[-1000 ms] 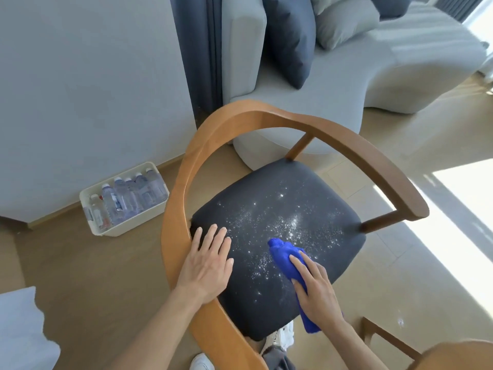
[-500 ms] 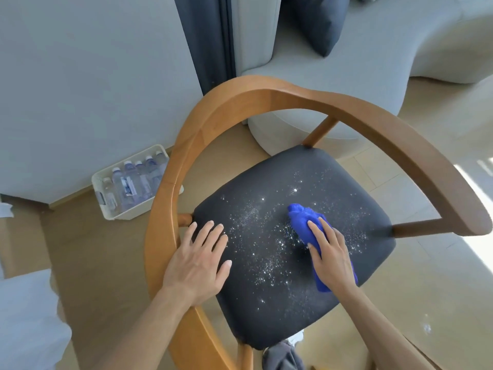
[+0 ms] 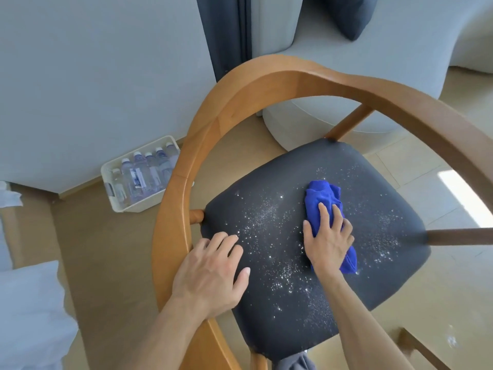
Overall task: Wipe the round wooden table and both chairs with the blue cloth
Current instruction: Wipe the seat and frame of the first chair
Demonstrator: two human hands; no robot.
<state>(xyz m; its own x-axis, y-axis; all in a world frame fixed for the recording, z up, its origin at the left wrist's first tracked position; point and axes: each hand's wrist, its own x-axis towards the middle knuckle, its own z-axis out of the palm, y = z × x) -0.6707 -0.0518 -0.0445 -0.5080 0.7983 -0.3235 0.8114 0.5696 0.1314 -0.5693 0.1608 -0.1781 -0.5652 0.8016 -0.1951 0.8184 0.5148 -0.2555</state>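
A wooden chair (image 3: 240,102) with a curved back rail stands on the floor (image 3: 112,249), its dark padded seat (image 3: 293,316) sprinkled with white powder (image 3: 266,217). The right hand (image 3: 329,240) lies on top of a bunched blue cloth (image 3: 321,194) near the middle of the seat, its fingers (image 3: 324,212) stretched fairly straight and pressing the cloth down against the fabric; part of the cloth sticks out ahead of the fingertips and part trails out beside the wrist. The left hand (image 3: 210,273) rests flat at the seat's left edge, beside the rail, with its fingers loosely spread and holding nothing. On the floor to the left of the chair, against the wall, sits a white bin (image 3: 128,206) of water bottles (image 3: 138,174). A pale sofa (image 3: 333,44) with a dark cushion (image 3: 352,14) stands behind the chair.
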